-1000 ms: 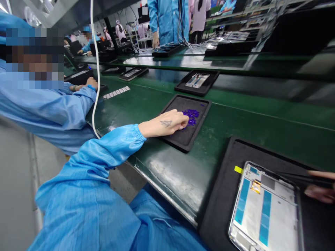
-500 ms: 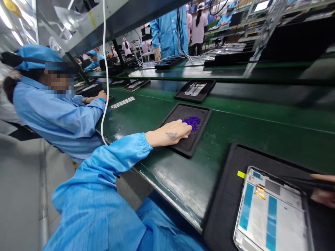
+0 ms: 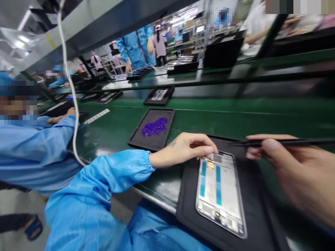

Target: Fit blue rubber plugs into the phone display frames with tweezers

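My left hand (image 3: 186, 150) hovers with pinched fingertips at the top left corner of a phone frame (image 3: 219, 190), which lies in a black tray (image 3: 188, 205) at the table's near edge. What the pinch holds is too small to make out. My right hand (image 3: 288, 170) is closed on black tweezers (image 3: 274, 142), whose tips point left over the top of the phone frame. A smaller black tray (image 3: 136, 136) to the left carries a pile of small purple pieces (image 3: 155, 126).
A co-worker in a blue coat (image 3: 34, 146) sits close on the left, with a white cable (image 3: 68, 83) hanging between us. More trays with phone frames (image 3: 159, 94) lie on the green conveyor (image 3: 235, 115). People stand behind the far bench.
My left hand left the purple pieces and moved right to the phone frame's top corner, fingers now pinched. My right hand with the tweezers came further into view. The camera swung right.
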{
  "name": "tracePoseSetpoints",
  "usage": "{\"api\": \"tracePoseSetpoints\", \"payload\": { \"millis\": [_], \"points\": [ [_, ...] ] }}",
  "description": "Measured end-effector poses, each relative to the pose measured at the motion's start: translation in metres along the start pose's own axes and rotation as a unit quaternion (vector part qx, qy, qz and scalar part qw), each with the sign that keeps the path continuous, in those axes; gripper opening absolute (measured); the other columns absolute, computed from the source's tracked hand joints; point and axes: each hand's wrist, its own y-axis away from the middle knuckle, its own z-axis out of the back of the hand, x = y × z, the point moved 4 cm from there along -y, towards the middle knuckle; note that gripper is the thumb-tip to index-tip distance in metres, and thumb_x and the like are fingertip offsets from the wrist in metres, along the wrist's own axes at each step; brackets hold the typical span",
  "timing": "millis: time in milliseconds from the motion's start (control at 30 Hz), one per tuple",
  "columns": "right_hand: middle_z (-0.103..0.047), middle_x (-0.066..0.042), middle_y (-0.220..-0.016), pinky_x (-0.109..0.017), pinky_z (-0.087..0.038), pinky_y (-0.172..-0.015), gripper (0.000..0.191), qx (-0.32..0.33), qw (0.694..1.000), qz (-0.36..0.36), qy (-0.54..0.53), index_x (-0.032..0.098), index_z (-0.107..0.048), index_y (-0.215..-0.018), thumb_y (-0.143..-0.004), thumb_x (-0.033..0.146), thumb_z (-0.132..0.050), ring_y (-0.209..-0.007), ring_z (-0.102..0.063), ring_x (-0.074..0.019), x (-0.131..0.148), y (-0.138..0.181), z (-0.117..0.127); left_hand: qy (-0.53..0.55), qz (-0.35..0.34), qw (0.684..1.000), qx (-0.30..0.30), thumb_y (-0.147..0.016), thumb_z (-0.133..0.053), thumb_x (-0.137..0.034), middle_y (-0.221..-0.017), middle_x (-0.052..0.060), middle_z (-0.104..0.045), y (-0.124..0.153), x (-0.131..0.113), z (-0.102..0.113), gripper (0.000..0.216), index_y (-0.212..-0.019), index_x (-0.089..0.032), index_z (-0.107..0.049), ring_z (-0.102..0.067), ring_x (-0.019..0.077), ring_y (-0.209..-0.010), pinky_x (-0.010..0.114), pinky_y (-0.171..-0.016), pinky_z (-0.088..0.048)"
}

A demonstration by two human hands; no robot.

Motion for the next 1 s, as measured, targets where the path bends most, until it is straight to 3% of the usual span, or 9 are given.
{"api": "tracePoseSetpoints", "payload": {
  "millis": [100,233,367,600,800,1000],
  "points": [
    [-0.069,-0.006,-0.074,-0.034,-0.054,-0.072,0.035,-0.003,0.987,-0.064,-0.144,0.019,-0.074,-0.090,-0.078,0.052,-0.076,-0.068,-0.064,-0.0183,0.008,0.010,-0.005,0.164,0.072,0.983,-0.033,-0.079,-0.078,-0.038,-0.083,0.001,-0.069,-0.001,0.017,-0.014,0.029,-0.092,-0.014,-0.068,-0.061,0.0086,-0.072,0.023,-0.074,-0.047],
    [-0.072,-0.005,-0.083,-0.032,-0.053,-0.075,0.037,0.009,0.982,-0.094,-0.161,0.020,-0.075,-0.093,-0.078,0.054,-0.076,-0.073,-0.066,-0.0175,0.007,0.022,-0.009,0.245,0.120,0.960,-0.062,-0.075,-0.083,-0.030,-0.083,0.001,-0.071,0.007,0.024,-0.017,0.028,-0.093,-0.014,-0.071,-0.063,0.0071,-0.073,0.021,-0.074,-0.048],
    [-0.074,-0.005,-0.091,-0.029,-0.055,-0.072,0.037,0.037,0.991,-0.094,-0.086,0.022,-0.076,-0.091,-0.082,0.058,-0.071,-0.076,-0.069,-0.0178,0.003,0.030,-0.011,0.231,0.136,0.960,-0.081,-0.073,-0.084,-0.030,-0.086,0.005,-0.075,0.013,0.023,-0.019,0.030,-0.094,-0.013,-0.072,-0.068,0.0103,-0.075,0.024,-0.077,-0.052],
    [-0.075,-0.003,-0.097,-0.032,-0.055,-0.069,0.035,0.067,0.997,-0.030,0.027,0.024,-0.076,-0.076,-0.087,0.055,-0.063,-0.085,-0.070,-0.0229,0.014,0.032,-0.013,0.196,0.120,0.968,-0.104,-0.074,-0.083,-0.031,-0.086,0.006,-0.076,0.014,0.027,-0.025,0.030,-0.095,-0.013,-0.072,-0.072,0.0132,-0.075,0.026,-0.078,-0.057],
    [-0.075,-0.003,-0.098,-0.030,-0.054,-0.066,0.031,0.078,0.995,-0.002,0.066,0.024,-0.076,-0.085,-0.091,0.050,-0.059,-0.083,-0.070,-0.0217,0.018,0.033,-0.011,0.183,0.128,0.967,-0.122,-0.071,-0.084,-0.033,-0.085,0.007,-0.076,0.014,0.025,-0.027,0.033,-0.092,-0.012,-0.071,-0.072,0.0141,-0.074,0.028,-0.077,-0.059],
    [-0.075,-0.001,-0.096,-0.028,-0.051,-0.063,0.029,0.093,0.993,-0.003,0.073,0.025,-0.076,-0.090,-0.091,0.049,-0.060,-0.081,-0.069,-0.0197,0.018,0.032,-0.011,0.165,0.110,0.974,-0.114,-0.079,-0.076,-0.024,-0.087,0.006,-0.076,0.015,0.030,-0.029,0.019,-0.094,-0.013,-0.071,-0.074,0.0133,-0.078,0.025,-0.077,-0.061]
  ]
}}
